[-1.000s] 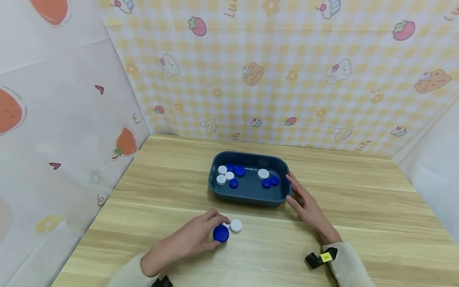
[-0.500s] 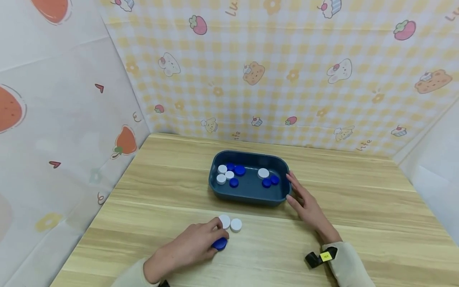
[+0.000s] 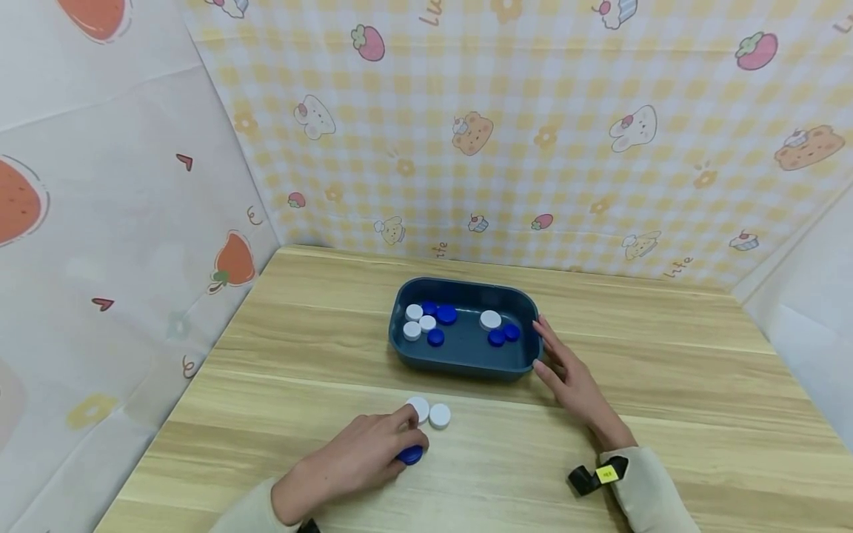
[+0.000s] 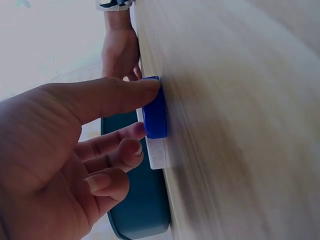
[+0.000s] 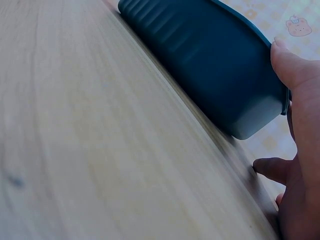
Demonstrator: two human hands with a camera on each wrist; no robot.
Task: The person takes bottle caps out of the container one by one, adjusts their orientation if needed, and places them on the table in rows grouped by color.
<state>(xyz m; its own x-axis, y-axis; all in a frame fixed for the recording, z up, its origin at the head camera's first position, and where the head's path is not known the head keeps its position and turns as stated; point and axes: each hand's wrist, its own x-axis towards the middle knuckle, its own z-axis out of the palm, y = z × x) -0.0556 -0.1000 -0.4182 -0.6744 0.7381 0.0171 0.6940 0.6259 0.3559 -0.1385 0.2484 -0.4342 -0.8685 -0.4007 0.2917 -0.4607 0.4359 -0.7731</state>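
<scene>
Pinching a blue cap (image 3: 411,454) by its side between thumb and finger, the left hand (image 3: 360,451) sits well in from the left edge of the worktop (image 3: 680,370), two white caps (image 3: 440,416) just beyond. The cap looks light, stiff, slightly slippery, hardly fragile; its side wall should hold best. The right hand (image 3: 577,389), fingers loosely spread, touches the rim at the right end of the tray (image 3: 460,363).

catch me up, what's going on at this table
A person's left hand pinches a blue cap at the wooden table, with two white caps close beside it. The right hand touches the right end of a dark teal tray. Inside the tray lie four white caps and five blue caps.
</scene>
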